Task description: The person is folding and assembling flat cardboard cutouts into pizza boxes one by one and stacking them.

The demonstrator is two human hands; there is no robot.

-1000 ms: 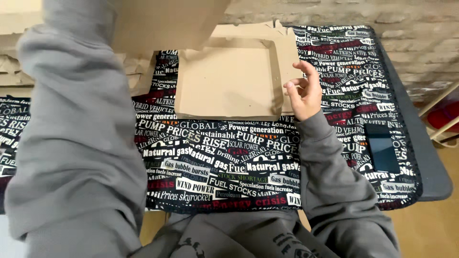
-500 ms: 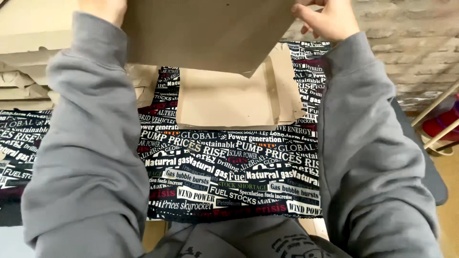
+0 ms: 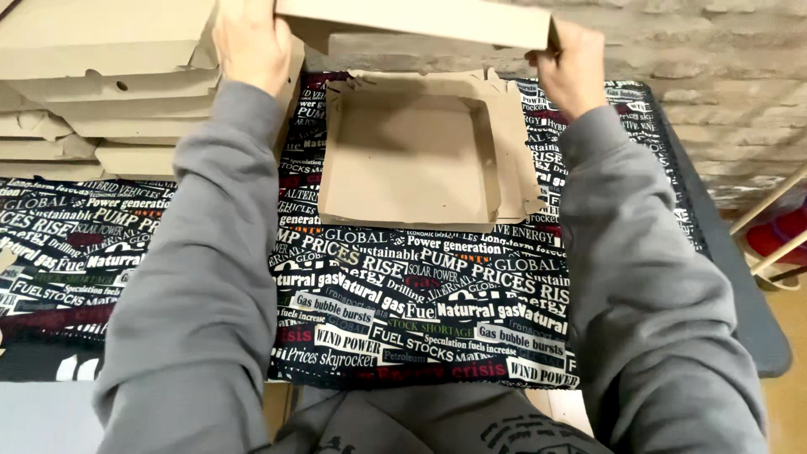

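Observation:
Both hands hold a folded brown cardboard box (image 3: 420,18) up at the top of the view, above the table. My left hand (image 3: 250,40) grips its left end and my right hand (image 3: 570,69) grips its right end. Below it, on a black cloth printed with words (image 3: 420,294), lies a flat, partly folded cardboard box blank (image 3: 412,160) with raised side flaps. Grey sleeves cover both of my arms.
A stack of folded cardboard boxes (image 3: 101,76) stands at the back left. A brick wall (image 3: 723,92) runs behind the table. The grey table edge (image 3: 748,294) shows at the right, with wooden poles and a red object (image 3: 777,240) beyond it.
My right hand left the flat blank on the cloth and rose to the box. Both hands now hold the box higher and more level, and the blank below shows fully.

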